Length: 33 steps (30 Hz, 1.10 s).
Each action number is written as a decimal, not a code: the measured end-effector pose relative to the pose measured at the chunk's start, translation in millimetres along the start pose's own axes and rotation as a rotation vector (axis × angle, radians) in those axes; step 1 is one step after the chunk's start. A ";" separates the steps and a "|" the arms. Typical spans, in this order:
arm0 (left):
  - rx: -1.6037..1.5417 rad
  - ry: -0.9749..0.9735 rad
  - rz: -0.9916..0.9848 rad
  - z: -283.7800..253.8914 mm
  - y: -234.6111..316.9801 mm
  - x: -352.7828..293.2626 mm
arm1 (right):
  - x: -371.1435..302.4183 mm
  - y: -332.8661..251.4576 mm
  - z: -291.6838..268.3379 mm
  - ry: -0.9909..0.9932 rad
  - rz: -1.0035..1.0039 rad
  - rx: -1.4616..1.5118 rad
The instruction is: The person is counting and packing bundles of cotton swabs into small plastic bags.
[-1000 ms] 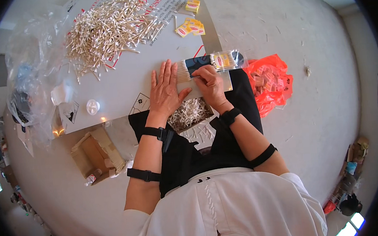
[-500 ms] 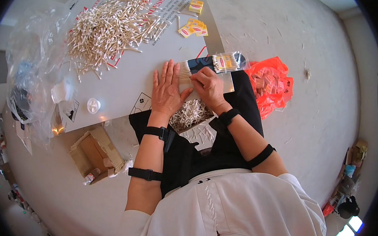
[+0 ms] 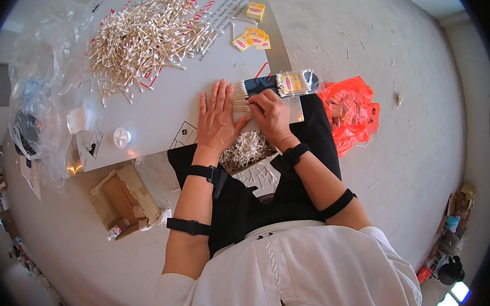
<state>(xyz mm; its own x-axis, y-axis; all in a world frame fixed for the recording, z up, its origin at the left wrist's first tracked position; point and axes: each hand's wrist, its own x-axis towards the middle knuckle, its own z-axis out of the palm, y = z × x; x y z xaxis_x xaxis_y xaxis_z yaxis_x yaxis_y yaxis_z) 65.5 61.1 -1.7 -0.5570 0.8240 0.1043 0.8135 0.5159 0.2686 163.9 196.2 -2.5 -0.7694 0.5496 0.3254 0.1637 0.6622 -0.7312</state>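
Note:
My left hand (image 3: 216, 121) lies flat on the metal-topped table, fingers stretched, beside a neat row of cotton swabs (image 3: 239, 91). At the near end of that row, the fingertips of my right hand (image 3: 274, 118) are pinched together; what they hold, if anything, is too small to make out. Right of the row lies a dark printed strip (image 3: 261, 85). Beyond it, at the table's right edge, is a clear bag (image 3: 312, 81) with aligned swabs and a yellow card (image 3: 292, 82) in it. Below my hands, an open box of loose swabs (image 3: 246, 151) sits at my lap.
A big heap of swabs (image 3: 143, 40) covers the far table. Yellow cards (image 3: 251, 37) and a small yellow stack (image 3: 255, 10) lie far right. Clear plastic (image 3: 47, 81) and a round white tub (image 3: 122, 138) are left. A red bag (image 3: 362, 119) and cardboard box (image 3: 126, 198) flank the table.
Both hands keep nearly the same place. The fingertips of my right hand have shifted very slightly at the near end of the swab row.

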 end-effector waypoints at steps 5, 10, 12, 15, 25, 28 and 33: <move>0.021 -0.030 0.004 -0.8 -0.2 0.4 | 0.0 1.6 -0.5 -0.014 -0.002 0.008; 0.012 -0.024 0.000 -0.5 -0.7 -0.1 | 5.9 -4.3 1.0 -0.014 0.093 0.031; 0.011 -0.021 -0.001 -0.1 -0.9 -0.3 | 8.5 -4.9 0.8 -0.046 0.109 -0.003; 0.019 -0.024 -0.004 0.1 -0.3 0.0 | 9.7 -3.9 1.0 -0.053 0.089 -0.057; 0.004 -0.016 0.004 -1.6 -0.3 -0.2 | 11.4 -2.8 2.6 -0.086 0.075 -0.074; -0.005 -0.013 0.003 -1.2 -0.1 -0.1 | 15.2 -5.1 2.9 -0.061 0.117 -0.048; -0.017 -0.008 -0.009 -0.6 0.2 0.2 | 20.2 -3.5 4.4 -0.095 0.101 -0.116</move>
<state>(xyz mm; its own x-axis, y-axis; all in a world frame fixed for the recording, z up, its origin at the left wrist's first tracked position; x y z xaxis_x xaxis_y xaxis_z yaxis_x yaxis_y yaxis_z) 65.5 61.2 -1.0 -0.5630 0.8211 0.0940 0.8053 0.5195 0.2855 145.1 202.8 4.0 -0.7997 0.5691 0.1916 0.3089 0.6635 -0.6814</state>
